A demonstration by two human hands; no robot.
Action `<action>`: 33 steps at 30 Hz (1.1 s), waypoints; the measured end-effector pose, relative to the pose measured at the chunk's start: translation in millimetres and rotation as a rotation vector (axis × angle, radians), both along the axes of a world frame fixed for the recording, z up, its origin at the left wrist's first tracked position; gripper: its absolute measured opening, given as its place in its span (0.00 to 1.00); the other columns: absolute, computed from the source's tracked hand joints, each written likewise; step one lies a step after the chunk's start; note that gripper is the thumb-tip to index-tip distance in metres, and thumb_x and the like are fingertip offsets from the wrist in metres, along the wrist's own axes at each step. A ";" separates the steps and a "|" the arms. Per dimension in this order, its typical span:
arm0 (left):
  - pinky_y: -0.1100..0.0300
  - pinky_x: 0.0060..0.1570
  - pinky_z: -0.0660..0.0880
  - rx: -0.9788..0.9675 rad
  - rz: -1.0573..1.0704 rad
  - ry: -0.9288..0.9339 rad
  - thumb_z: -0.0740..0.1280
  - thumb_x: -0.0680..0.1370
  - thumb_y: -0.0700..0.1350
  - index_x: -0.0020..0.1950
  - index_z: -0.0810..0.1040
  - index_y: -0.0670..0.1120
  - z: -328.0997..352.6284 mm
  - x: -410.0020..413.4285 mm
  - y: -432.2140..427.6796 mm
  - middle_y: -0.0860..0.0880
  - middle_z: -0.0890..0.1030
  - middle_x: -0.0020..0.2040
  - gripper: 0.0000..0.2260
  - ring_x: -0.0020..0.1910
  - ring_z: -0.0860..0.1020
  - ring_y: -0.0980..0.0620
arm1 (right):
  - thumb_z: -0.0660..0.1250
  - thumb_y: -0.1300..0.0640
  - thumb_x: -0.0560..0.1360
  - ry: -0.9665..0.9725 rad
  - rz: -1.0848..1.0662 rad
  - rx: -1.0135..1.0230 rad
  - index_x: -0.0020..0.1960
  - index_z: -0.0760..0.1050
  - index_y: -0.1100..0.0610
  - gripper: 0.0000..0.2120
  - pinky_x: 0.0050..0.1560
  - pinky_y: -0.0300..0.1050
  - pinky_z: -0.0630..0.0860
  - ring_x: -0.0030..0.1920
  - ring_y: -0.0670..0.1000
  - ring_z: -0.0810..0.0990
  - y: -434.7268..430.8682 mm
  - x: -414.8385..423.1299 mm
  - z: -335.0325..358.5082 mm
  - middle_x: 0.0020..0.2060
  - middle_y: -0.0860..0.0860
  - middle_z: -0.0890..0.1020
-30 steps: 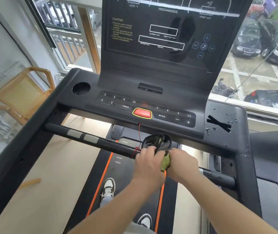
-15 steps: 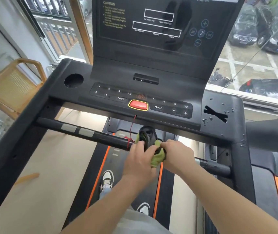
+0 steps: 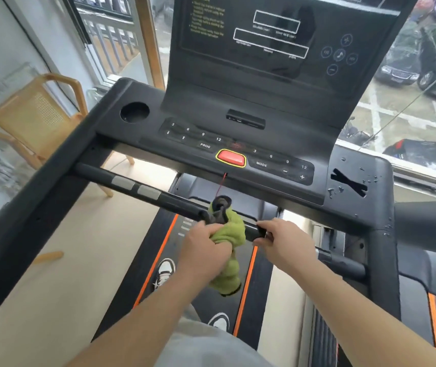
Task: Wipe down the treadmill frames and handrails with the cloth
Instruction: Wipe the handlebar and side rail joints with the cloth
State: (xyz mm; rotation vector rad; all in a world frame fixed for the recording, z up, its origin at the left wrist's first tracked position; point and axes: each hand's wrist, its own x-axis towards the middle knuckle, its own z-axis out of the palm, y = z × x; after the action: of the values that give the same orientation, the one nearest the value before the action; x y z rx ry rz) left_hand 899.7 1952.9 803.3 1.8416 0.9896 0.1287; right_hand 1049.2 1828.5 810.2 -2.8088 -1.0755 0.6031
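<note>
Cloth (image 3: 231, 230): a green, nubbly terry piece, bunched into a thick wad against the middle of the treadmill's (image 3: 53, 186) front handrail (image 3: 174, 203), with a loose tail hanging down below the bar over the belt (image 3: 206, 295). The left hand (image 3: 206, 250) grips it, fingers (image 3: 209, 230) curled tight round the wad and pressing it onto the bar. Just beside it, the right hand (image 3: 284, 241) holds the bare handrail, its fingers (image 3: 266, 224) wrapped over the tube.

The handrail is a round, matte black tube with two flat silver sensor plates (image 3: 123, 182) set side by side towards its left end. A small black clip (image 3: 219, 206) sits on the bar, touching the top of the cloth, on one thin red cord (image 3: 222, 182) that runs up to the console (image 3: 272, 186). The console is smooth dark plastic with one glossy red oblong button (image 3: 230, 158) rimmed in yellow, one round cup hole (image 3: 134, 112) on the left, and an X-shaped slot (image 3: 349, 181) on the right with water droplets around it. Above stands a shiny black display panel (image 3: 277, 75).

The belt is black, edged by two orange stripes (image 3: 246, 279), and two white and black shoes (image 3: 165, 271) stand on it. The floor (image 3: 79, 274) is pale beige. To the left is one wooden chair (image 3: 34, 120) with a woven cane back, against a white wall. Behind is a large window (image 3: 402, 123), with several dark cars (image 3: 399, 72) parked outside.
</note>
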 end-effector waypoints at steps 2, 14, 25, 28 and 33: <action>0.55 0.37 0.68 -0.282 0.137 -0.049 0.67 0.61 0.45 0.34 0.75 0.40 -0.5 -23.2 16.6 0.49 0.71 0.32 0.08 0.34 0.69 0.48 | 0.69 0.46 0.78 0.012 0.008 -0.041 0.57 0.79 0.48 0.10 0.49 0.52 0.81 0.54 0.53 0.79 7.2 -2.7 4.8 0.48 0.46 0.79; 0.56 0.40 0.81 -0.846 1.112 -0.607 0.65 0.80 0.46 0.58 0.82 0.47 -9.9 -66.2 163.3 0.47 0.87 0.48 0.10 0.41 0.86 0.47 | 0.68 0.45 0.79 0.071 0.159 -0.052 0.60 0.76 0.48 0.12 0.51 0.50 0.79 0.58 0.54 0.79 137.5 -43.9 21.2 0.54 0.47 0.78; 0.51 0.47 0.82 -1.412 0.714 -0.388 0.60 0.67 0.36 0.52 0.81 0.37 -16.2 -13.0 81.3 0.37 0.84 0.46 0.17 0.43 0.84 0.41 | 0.67 0.51 0.77 0.009 0.074 -0.136 0.66 0.78 0.40 0.18 0.52 0.47 0.81 0.58 0.53 0.81 151.2 -44.6 12.5 0.58 0.44 0.84; 0.55 0.40 0.79 -1.298 0.908 -0.385 0.57 0.74 0.32 0.35 0.79 0.38 -25.7 -20.2 131.3 0.41 0.81 0.32 0.13 0.28 0.80 0.45 | 0.71 0.47 0.76 0.062 0.046 -0.122 0.64 0.79 0.41 0.16 0.50 0.47 0.80 0.53 0.53 0.81 153.0 -41.6 13.1 0.53 0.44 0.84; 0.57 0.41 0.78 -1.233 1.011 -0.383 0.58 0.77 0.32 0.41 0.74 0.43 -32.9 -19.3 136.0 0.45 0.77 0.31 0.10 0.29 0.76 0.48 | 0.71 0.47 0.78 0.074 0.038 -0.096 0.66 0.79 0.42 0.16 0.47 0.45 0.78 0.50 0.52 0.81 151.6 -41.8 11.4 0.53 0.45 0.84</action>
State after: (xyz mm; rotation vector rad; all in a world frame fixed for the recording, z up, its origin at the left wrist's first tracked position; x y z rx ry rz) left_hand 880.4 2088.9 770.4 0.1098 1.2125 0.3568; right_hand 1007.4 1980.1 821.6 -2.8273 -1.1171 0.7761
